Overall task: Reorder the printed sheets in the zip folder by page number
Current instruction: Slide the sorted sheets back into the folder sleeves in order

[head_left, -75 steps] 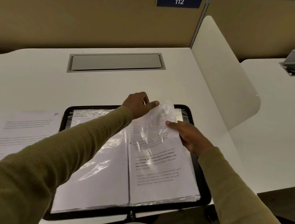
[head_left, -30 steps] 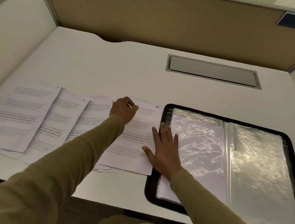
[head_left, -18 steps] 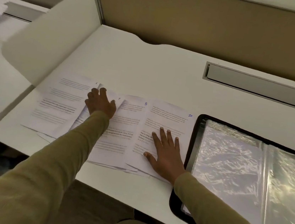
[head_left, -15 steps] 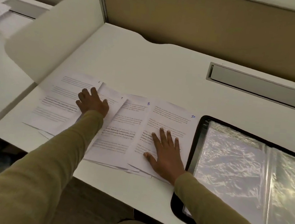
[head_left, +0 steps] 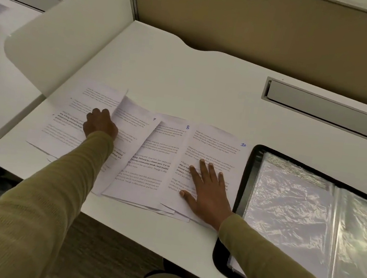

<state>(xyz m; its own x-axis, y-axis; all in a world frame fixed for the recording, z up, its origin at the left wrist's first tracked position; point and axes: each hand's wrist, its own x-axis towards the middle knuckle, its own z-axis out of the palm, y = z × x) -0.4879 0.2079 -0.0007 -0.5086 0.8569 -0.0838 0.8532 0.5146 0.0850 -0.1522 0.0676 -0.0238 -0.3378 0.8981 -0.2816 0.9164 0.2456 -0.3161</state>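
White desk [head_left: 185,81] fills most of the view, and the black zip folder [head_left: 245,169] lies open on it. A big white divider [head_left: 70,39] stands far to the left of the folder. Shiny plastic pockets [head_left: 289,209] show inside the folder. The printed sheets lie in a row to the left of the folder, each one partly on top of the next. The sheet marked 10 [head_left: 218,147] is just beside the folder. Then come the sheet marked 8 [head_left: 165,146], the sheet marked 7 [head_left: 134,121] and a last sheet [head_left: 71,120], farthest from the folder. A grey flap [head_left: 327,110] is set in the desk behind the folder. The right hand [head_left: 208,188] lies flat with fingers spread, pressing on the sheet marked 10. The left hand [head_left: 101,124] has bent fingers on the last sheet. The sheet marked 7 lifts up at its edge there. I cannot tell if the left hand pinches it.
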